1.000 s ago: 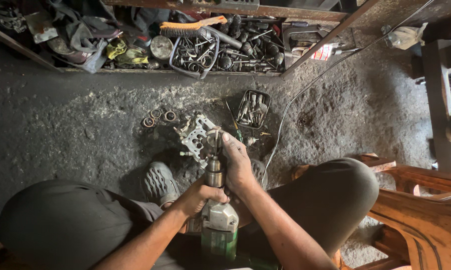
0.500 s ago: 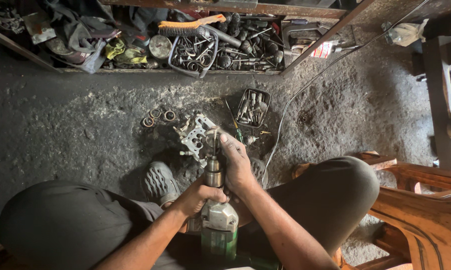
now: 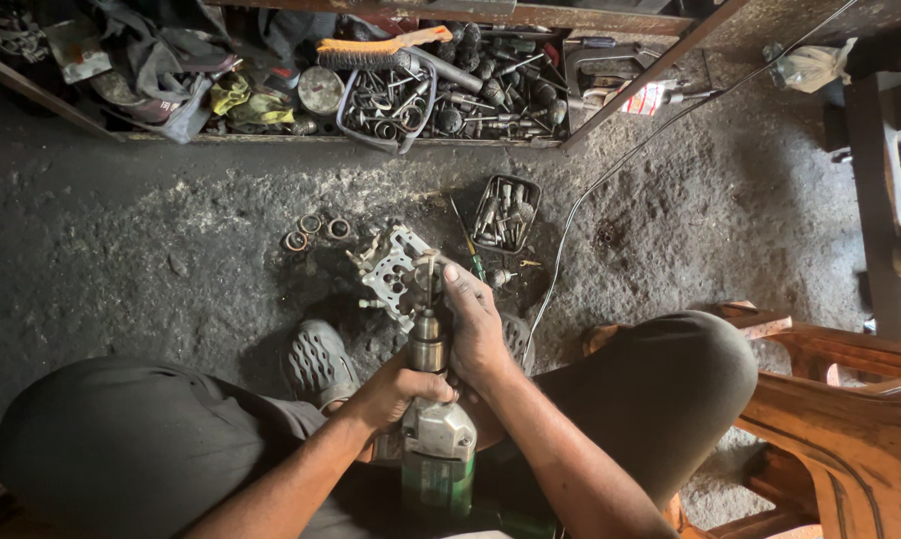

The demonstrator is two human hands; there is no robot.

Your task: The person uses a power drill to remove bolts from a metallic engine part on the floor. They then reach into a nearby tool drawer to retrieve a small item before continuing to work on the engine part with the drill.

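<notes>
Squatting over a gritty concrete floor (image 3: 131, 250), the person works between their own knees, one grey shoe (image 3: 315, 361) planted just beside the job. A green power drill (image 3: 437, 454) points away from the body, its tip at a small metal casting (image 3: 390, 271) lying loose on the floor. The left hand (image 3: 395, 389) is wrapped around the drill body; the right hand (image 3: 475, 324) is closed over the chuck end, fingertips touching the casting. Nothing clamps that part, so if the bit catches it could spin or skid into the fingers. A tray of bits (image 3: 503, 212) and three rings (image 3: 310, 232) lie nearby, and a thin cable (image 3: 570, 235) trails close enough to snag.
</notes>
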